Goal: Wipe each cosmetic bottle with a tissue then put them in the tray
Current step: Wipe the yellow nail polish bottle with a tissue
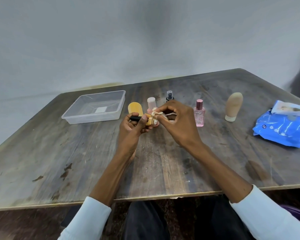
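Observation:
My left hand (134, 129) grips a small yellow bottle with a black cap (148, 120), held sideways above the table. My right hand (176, 123) pinches a crumpled white tissue (156, 113) against that bottle's end. Behind the hands stand a yellow rounded bottle (135, 108), a pale pink capped bottle (151, 104) and a small black spray bottle (169, 96). A pink perfume bottle (200, 114) stands to the right, with a beige tube (233, 106) upright on its cap further right. The clear plastic tray (92, 116) lies at the back left, holding no bottles.
A blue wipes packet (282, 130) with its flap open lies at the right edge of the worn wooden table (76, 161). A grey wall rises behind the table. My lap and white sleeves sit below the near edge.

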